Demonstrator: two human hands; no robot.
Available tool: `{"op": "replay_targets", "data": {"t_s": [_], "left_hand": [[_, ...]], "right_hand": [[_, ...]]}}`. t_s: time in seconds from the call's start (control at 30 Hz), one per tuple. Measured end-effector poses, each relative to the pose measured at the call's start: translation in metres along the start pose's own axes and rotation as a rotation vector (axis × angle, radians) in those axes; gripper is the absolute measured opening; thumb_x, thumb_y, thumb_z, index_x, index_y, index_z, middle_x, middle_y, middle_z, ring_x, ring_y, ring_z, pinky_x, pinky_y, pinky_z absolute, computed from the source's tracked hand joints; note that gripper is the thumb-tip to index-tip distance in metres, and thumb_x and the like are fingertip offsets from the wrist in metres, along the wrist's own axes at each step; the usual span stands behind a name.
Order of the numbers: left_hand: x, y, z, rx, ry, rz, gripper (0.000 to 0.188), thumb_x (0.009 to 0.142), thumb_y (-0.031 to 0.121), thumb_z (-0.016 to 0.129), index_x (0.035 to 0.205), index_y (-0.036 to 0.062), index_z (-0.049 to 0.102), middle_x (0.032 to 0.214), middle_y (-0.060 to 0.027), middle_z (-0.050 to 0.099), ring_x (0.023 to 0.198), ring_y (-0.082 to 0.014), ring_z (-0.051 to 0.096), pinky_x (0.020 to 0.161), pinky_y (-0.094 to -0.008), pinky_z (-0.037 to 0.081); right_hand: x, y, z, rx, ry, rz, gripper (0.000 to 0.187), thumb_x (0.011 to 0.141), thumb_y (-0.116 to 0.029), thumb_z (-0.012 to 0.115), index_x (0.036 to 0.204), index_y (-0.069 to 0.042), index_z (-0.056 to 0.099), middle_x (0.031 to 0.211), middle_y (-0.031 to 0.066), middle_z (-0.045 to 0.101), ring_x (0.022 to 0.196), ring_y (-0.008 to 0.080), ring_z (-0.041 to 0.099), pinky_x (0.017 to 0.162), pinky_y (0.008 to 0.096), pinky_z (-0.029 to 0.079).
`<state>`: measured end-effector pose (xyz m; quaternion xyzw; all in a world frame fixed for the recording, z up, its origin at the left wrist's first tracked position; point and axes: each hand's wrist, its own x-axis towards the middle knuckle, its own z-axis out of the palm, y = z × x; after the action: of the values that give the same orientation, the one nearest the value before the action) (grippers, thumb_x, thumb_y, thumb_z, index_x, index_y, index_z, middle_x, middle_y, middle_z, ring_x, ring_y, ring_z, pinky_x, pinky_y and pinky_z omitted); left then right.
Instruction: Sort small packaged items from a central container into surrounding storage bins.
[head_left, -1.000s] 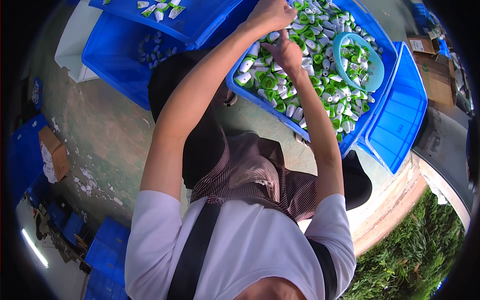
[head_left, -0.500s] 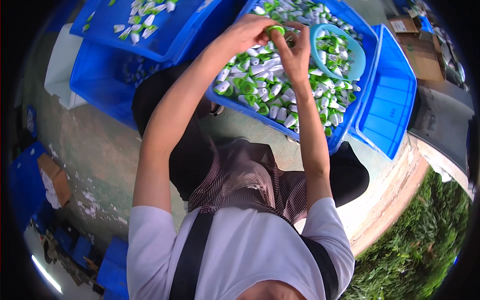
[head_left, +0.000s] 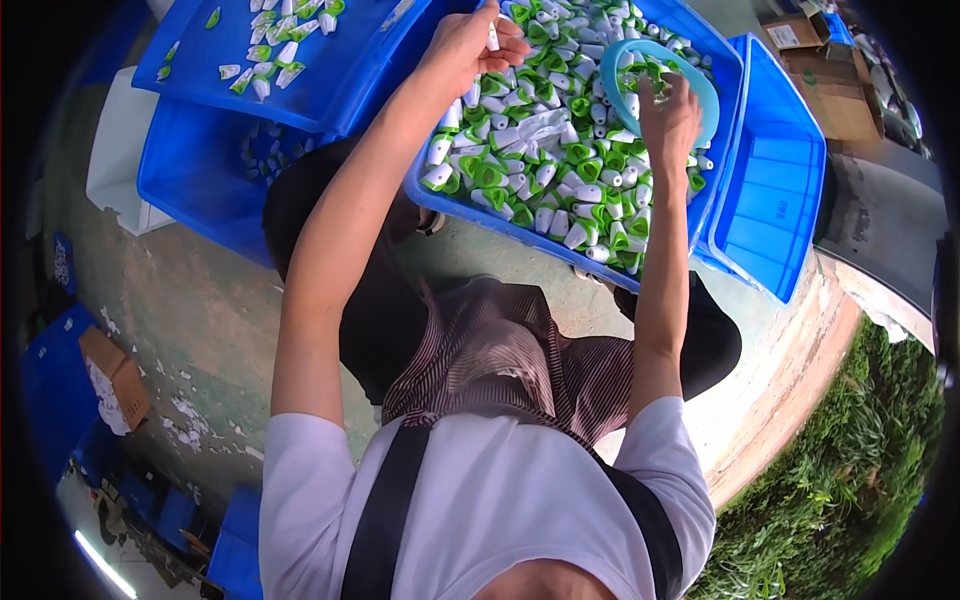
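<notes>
A large blue crate in front of me is filled with small white-and-green plastic parts. Over its far left side, my left hand pinches a small white plastic part between thumb and finger, its other fingers loosely spread. A light blue round basin rests on the heap at the right, with more of these parts inside. My right hand reaches into the basin, fingers apart and bent down at the parts. I see nothing held in it; its fingertips are partly hidden.
At the upper left, a blue tray bearing several parts sits over another blue crate. An open blue crate stands against the filled one's right side. Cardboard boxes lie at the far right. My knees flank the filled crate.
My hands have parted from a green-and-white part they held together. The right hand has moved right into the basin; the left has shifted slightly left, holding a part.
</notes>
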<state>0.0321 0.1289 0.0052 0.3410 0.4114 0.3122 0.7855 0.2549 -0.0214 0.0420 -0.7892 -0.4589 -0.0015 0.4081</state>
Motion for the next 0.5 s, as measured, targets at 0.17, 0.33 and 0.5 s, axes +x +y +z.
{"op": "replay_targets", "data": {"t_s": [0.17,0.33,0.5], "left_hand": [[-0.014,0.006,0.022,0.08,-0.037,0.012,0.026,0.095,0.016,0.044,0.101,-0.0057,0.058,0.081,-0.017,0.067,0.063,-0.0198,0.064,0.054,-0.027,0.051],[-0.005,-0.003,0.017,0.225,-0.064,-0.094,0.021,0.092,0.014,0.053,0.103,-0.0024,0.061,0.083,-0.0113,0.063,0.058,-0.0106,0.05,0.05,-0.0241,0.04],[0.001,-0.026,0.012,0.621,-0.034,-0.144,0.048,0.093,0.047,0.053,0.08,0.001,0.059,0.062,-0.0042,0.051,0.05,-0.012,0.046,0.043,-0.0273,0.033]], "right_hand": [[-0.04,-0.018,0.056,-0.148,-0.174,-0.313,0.012,0.083,-0.021,0.064,0.089,-0.011,0.062,0.079,0.0134,0.065,0.069,0.0357,0.063,0.061,0.0447,0.049],[-0.041,0.027,0.123,-0.564,-0.411,0.018,0.038,0.08,-0.039,0.061,0.094,-0.004,0.059,0.077,0.0236,0.066,0.076,0.0396,0.066,0.067,0.0493,0.052],[-0.039,0.012,0.121,0.049,-0.508,0.011,0.031,0.084,-0.027,0.059,0.091,0.002,0.054,0.068,0.0154,0.065,0.054,0.0218,0.062,0.051,0.0335,0.049]]}}
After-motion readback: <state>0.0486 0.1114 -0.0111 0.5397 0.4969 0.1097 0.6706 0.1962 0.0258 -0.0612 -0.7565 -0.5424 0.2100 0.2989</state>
